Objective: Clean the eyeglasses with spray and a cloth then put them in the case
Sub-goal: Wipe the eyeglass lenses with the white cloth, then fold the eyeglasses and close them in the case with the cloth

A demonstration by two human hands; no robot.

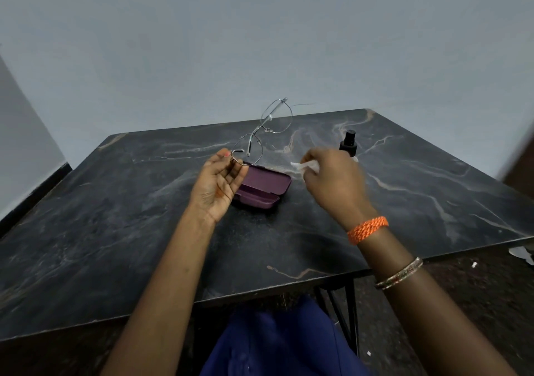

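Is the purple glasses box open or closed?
Closed. The purple hard glasses case lies flat on the dark marble table, lid down against its base.

The eyeglasses (261, 133) at upper centre have a thin, shiny metal wire frame with clear lenses. Below them the case (261, 187) looks like matt purple plastic. The table (115, 216) filling the lower frame is dark, marble-patterned, smooth with a dull sheen. The spray bottle (349, 144) is black plastic.
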